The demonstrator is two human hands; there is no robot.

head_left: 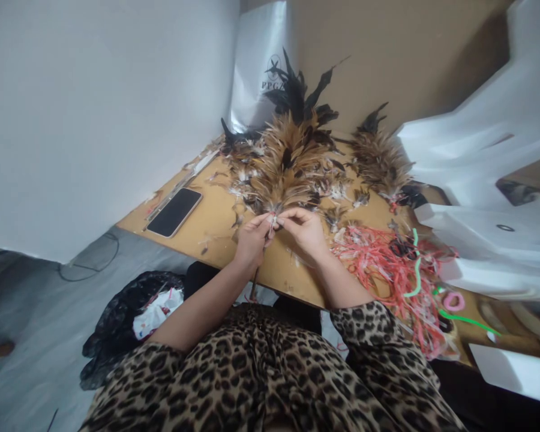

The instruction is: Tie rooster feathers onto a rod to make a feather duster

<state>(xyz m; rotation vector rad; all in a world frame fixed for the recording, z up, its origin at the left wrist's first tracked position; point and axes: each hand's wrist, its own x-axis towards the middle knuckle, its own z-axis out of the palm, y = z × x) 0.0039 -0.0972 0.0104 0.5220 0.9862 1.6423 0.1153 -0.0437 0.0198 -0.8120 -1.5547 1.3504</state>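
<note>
A large feather duster (288, 156), brown with long black feathers at its far end, lies pointing away from me over the table. My left hand (253, 237) is closed around its near end, just below the lowest feathers. A thin stick (254, 284) shows below that hand, at the table's edge. My right hand (305, 229) meets the left at the feather base, thumb and finger pinched together. Whitish and reddish bits show between the fingertips. What exactly the right fingers pinch is too small to make out.
Loose feathers (337, 189) lie around the duster on the wooden table (220, 234). A phone (175, 212) rests at left, a second feather bundle (380, 159) at back right. Tangled red strings (378, 258) spread at right. A black plastic bag (112, 324) sits low at left.
</note>
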